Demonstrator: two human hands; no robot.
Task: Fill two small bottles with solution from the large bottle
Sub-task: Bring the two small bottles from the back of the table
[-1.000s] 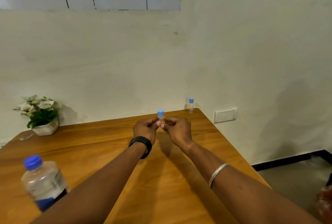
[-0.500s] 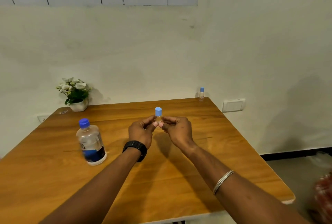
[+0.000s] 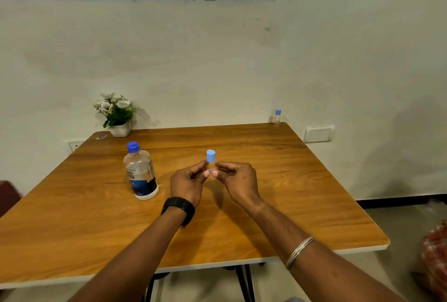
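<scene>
A: Where do your two hands stand at this moment?

B: Your left hand (image 3: pixel 187 182) and your right hand (image 3: pixel 238 182) meet above the middle of the brown wooden table (image 3: pixel 278 180). Between them you hold a small clear bottle with a light blue cap (image 3: pixel 211 162), upright, its cap standing free above your fingers.

A: How tight is each grip?

B: Both are nearly closed. The thumb and fingertips of your left hand pinch the lower body of the small bottle from its left, and the fingertips of your right hand pinch it from its right. The remaining fingers of each hand are curled in. The cap is on.

A: And the other things for the task?

B: The large clear plastic bottle with a dark blue cap and a blue label (image 3: pixel 140 173) stands upright on the table, to the left of your left hand and apart from it. Its cap is on. A second small clear bottle with a light blue cap (image 3: pixel 277 117) stands at the far right corner of the table, close to the wall and well apart from your hands.

A: Anything else on you or around you?

B: You wear a black wristwatch (image 3: pixel 180 208) on your left wrist and a thin silver bangle (image 3: pixel 299 252) on your right forearm. A white pot of white flowers with green leaves (image 3: pixel 117 114) sits at the far left corner of the table. A white switch plate (image 3: pixel 318 134) is fixed to the wall on the right.
</scene>
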